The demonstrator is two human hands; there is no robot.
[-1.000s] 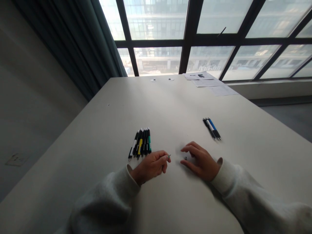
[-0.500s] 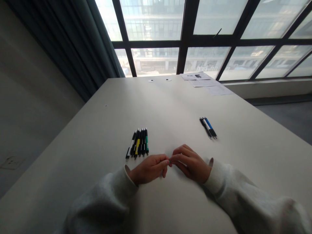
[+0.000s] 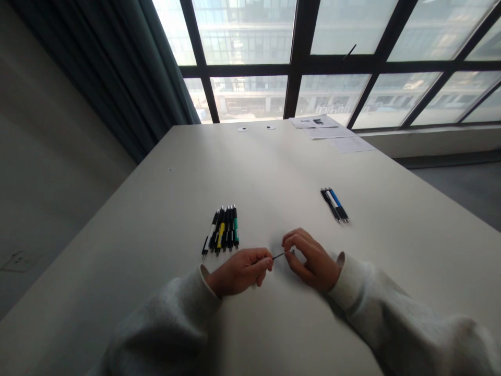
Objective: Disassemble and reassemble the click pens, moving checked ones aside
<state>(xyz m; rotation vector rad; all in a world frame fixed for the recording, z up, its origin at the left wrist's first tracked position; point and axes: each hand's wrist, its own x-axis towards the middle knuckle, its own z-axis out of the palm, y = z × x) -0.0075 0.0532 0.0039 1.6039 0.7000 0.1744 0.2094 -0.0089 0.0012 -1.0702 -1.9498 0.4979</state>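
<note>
Between my two hands runs a thin dark rod that looks like a pen refill. My left hand is closed, and one end of the refill comes out from between its thumb and forefinger. Whatever else lies inside that fist is hidden. With thumb and forefinger, my right hand pinches the other end; a small piece shows behind the fingertips, too small to name. Just beyond the left hand lies a row of several click pens, mostly black, with white, yellow and green barrels among them.
Farther right, a second group of pens, black, white and blue, lies on the white table. Paper sheets rest at the far right corner. Two small round white pieces sit near the back edge, before the window.
My right hand has drawn a little away to the right from the left hand. The thin refill now shows in the gap between them. The pens on the table have not moved.
</note>
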